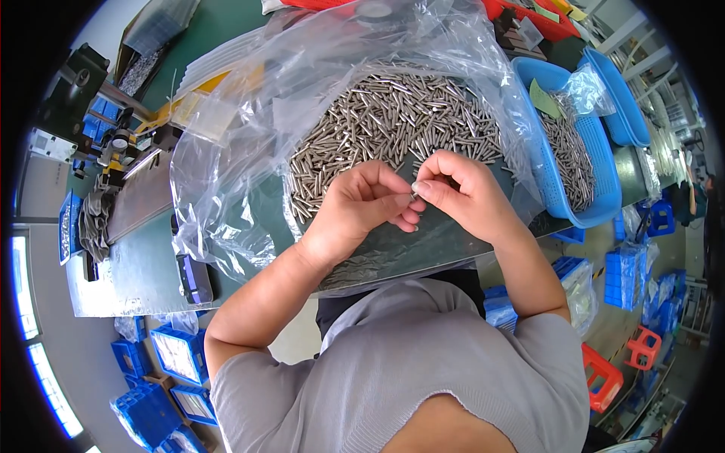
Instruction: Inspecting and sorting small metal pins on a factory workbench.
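My left hand point(364, 202) and my right hand point(462, 195) meet over the near edge of a heap of small metal pins point(377, 121). Thumb and forefinger of each hand are pinched together, and a small metal pin point(414, 195) shows between the fingertips. Most of that pin is hidden by the fingers. The heap lies on a large clear plastic bag point(226, 192) spread over the green table point(362, 264). To the right of my right hand stands a blue basket point(600, 204) with more metal pins in it and a green slip of paper point(544, 100).
A second blue basket point(638, 128) sits beyond the first, with a clear bag between. On the left are a purple-and-black small box point(195, 279) and a bench device point(117, 147). Red trays point(555, 26) stand at the back; blue crates point(177, 351) and red stools point(643, 347) are on the floor.
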Demonstrator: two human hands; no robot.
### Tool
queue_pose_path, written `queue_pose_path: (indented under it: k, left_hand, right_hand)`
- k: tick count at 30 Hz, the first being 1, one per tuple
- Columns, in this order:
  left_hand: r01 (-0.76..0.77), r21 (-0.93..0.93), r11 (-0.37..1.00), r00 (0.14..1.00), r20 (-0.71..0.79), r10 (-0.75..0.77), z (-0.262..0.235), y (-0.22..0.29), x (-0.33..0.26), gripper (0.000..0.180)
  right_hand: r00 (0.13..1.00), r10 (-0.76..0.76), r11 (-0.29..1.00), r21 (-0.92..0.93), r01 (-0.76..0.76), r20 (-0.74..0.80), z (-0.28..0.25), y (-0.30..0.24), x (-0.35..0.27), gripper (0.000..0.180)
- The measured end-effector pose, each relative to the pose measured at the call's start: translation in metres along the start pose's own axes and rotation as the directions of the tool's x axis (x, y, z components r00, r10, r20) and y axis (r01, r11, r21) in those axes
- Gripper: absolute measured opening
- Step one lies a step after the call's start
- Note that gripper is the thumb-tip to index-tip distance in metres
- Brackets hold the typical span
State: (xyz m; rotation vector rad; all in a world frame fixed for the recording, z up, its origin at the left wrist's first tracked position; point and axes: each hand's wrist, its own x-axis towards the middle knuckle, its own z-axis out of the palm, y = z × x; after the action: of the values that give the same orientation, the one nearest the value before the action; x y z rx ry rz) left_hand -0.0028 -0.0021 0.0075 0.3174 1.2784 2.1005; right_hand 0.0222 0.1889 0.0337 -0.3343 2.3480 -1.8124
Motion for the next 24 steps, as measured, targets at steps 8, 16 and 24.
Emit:
queue_pose_path:
  k: [8, 16, 24]
  left_hand:
    - [0.000, -0.009, 1.000, 1.000, -0.030, 0.000, 0.002, 0.002, 0.002, 0.005]
    - [0.043, 0.001, 0.999, 0.998, -0.044, -0.043, 0.002, -0.002, 0.000, 0.007]
    - [0.004, 0.006, 1.000, 0.997, -0.072, -0.004, 0.001, -0.001, -0.001, 0.006]
  right_hand:
    - [0.997, 0.074, 0.969, 0.235, -0.074, 0.006, 0.004, 0.009, 0.001, 0.010]
    - [0.995, -0.054, 0.998, -0.036, 0.051, -0.087, -0.002, 0.004, -0.013, 0.009]
    - [0.635, -0.375, 0.837, -0.542, -0.081, -0.675, -0.098, -0.016, -0.048, 0.010]
